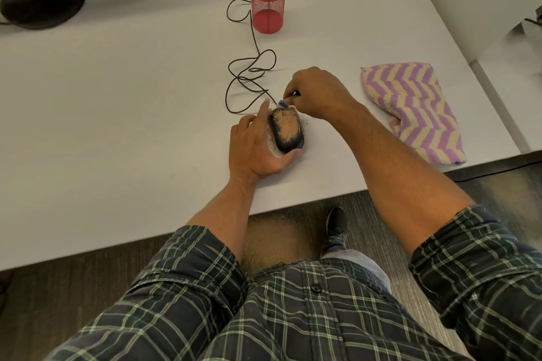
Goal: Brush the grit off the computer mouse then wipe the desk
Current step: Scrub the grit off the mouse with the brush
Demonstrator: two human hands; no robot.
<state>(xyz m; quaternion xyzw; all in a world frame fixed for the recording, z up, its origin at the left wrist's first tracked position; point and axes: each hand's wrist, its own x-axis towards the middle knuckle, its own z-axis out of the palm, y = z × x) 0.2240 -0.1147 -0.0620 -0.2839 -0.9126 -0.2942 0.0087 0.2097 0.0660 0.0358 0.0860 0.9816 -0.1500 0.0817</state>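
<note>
From the head camera I see the computer mouse (286,129) lying on the white counter (117,126) near its front edge, its dark rounded shell coated with tan grit (286,127), and loose specks scattered on the surface around it. My left hand (258,146) cups the mouse from its left side, fingers lying along the shell and the thumb curled round its near end. My right hand (315,92) sits just beyond the far end of the mouse, fingers pinching a small blue brush (282,103) whose tip touches the shell. A thin dark cable (249,73) loops away toward a red mesh pen cup (267,3). A soft, fuzzy cloth (413,108) with purple and cream zigzags lies folded to the right, well apart from the hands.
</note>
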